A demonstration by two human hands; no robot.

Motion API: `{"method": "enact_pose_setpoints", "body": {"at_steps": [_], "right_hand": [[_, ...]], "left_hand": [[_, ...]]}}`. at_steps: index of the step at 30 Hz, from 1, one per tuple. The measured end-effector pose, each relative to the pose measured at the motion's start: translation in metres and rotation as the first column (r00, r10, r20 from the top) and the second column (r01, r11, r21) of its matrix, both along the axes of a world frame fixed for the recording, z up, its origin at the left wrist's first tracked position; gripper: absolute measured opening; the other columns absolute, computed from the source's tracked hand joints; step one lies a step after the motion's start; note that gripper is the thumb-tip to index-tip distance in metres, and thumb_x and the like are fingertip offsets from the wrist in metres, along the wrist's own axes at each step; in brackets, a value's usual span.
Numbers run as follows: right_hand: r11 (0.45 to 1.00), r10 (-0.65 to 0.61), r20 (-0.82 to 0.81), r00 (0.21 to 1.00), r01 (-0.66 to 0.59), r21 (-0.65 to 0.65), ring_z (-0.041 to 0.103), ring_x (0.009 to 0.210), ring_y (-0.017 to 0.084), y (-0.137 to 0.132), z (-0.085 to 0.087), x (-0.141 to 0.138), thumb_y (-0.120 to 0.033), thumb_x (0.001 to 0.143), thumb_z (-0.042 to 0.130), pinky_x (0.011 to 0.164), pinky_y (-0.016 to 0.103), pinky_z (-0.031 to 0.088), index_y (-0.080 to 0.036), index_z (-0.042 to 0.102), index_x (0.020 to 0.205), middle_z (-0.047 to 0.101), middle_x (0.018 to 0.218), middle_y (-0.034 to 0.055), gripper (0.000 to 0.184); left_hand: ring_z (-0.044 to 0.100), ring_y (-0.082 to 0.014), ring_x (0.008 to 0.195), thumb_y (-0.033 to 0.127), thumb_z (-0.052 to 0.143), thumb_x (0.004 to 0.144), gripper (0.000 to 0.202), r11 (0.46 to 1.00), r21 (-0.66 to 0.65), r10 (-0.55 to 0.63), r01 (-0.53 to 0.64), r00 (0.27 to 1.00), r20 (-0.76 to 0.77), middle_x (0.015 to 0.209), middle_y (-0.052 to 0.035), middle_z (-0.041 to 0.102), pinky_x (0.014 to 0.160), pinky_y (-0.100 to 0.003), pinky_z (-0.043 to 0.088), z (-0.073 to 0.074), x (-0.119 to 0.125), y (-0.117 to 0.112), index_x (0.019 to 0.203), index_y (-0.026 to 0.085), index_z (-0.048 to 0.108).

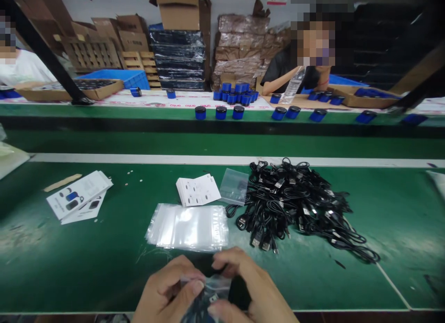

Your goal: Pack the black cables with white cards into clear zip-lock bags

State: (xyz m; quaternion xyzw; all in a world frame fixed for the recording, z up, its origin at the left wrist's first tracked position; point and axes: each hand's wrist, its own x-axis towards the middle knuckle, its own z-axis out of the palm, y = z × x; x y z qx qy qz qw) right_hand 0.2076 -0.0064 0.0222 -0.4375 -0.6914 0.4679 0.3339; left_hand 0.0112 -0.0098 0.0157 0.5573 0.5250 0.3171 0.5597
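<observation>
My left hand (170,290) and my right hand (248,286) meet at the bottom centre, both pinching a small clear plastic bag (208,295) with a dark cable inside it. Just beyond my fingers lies a stack of empty clear zip bags (189,226). To the right sprawls a pile of black USB cables (295,205). A small stack of white sticker sheets (197,189) and one loose clear bag (234,186) lie behind the stack.
White printed leaflets (79,196) and a wooden stick (62,182) lie at the left on the green table (69,258). Several blue cylinders (219,112) stand on the far conveyor. A person (299,68) sits across, another at the far left. Cardboard boxes (179,11) are stacked behind.
</observation>
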Motion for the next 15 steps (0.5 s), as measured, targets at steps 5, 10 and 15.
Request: {"method": "enact_pose_setpoints", "body": {"at_steps": [5, 10, 15], "right_hand": [[0.996, -0.082, -0.030, 0.996, 0.081, -0.027, 0.062, 0.066, 0.017, -0.0011, -0.0075, -0.0058, -0.020, 0.081, 0.056, 0.060, 0.026, 0.047, -0.017, 0.062, 0.075, 0.061, 0.072, 0.0031, 0.009], [0.992, -0.125, -0.040, 0.991, 0.123, -0.037, 0.059, 0.063, 0.014, 0.0018, -0.0016, -0.0041, -0.020, 0.085, 0.053, 0.058, 0.025, 0.043, -0.019, 0.062, 0.071, 0.059, 0.070, 0.0015, 0.017], [0.992, -0.124, -0.062, 0.990, 0.125, 0.004, 0.054, 0.059, 0.013, 0.0015, -0.0011, -0.0019, -0.019, 0.084, 0.052, 0.055, 0.024, 0.040, -0.019, 0.056, 0.066, 0.055, 0.066, -0.0005, 0.018]], "left_hand": [[0.066, -0.0151, 0.067, 0.033, 0.058, 0.085, 0.018, 0.995, 0.089, 0.052, -0.047, 0.997, -0.058, 0.075, -0.0012, 0.067, 0.058, -0.018, 0.049, 0.0007, -0.0027, -0.0007, 0.078, 0.024, 0.073], [0.063, -0.0136, 0.065, 0.037, 0.061, 0.083, 0.018, 0.990, 0.069, 0.131, -0.126, 0.989, -0.074, 0.075, -0.0001, 0.069, 0.059, -0.016, 0.048, 0.0050, -0.0014, 0.0018, 0.077, 0.024, 0.071], [0.057, -0.0123, 0.059, 0.038, 0.062, 0.080, 0.021, 0.978, 0.056, 0.206, -0.202, 0.976, -0.078, 0.067, 0.0013, 0.064, 0.055, -0.016, 0.044, 0.0081, 0.0006, 0.0000, 0.068, 0.023, 0.071]]}}
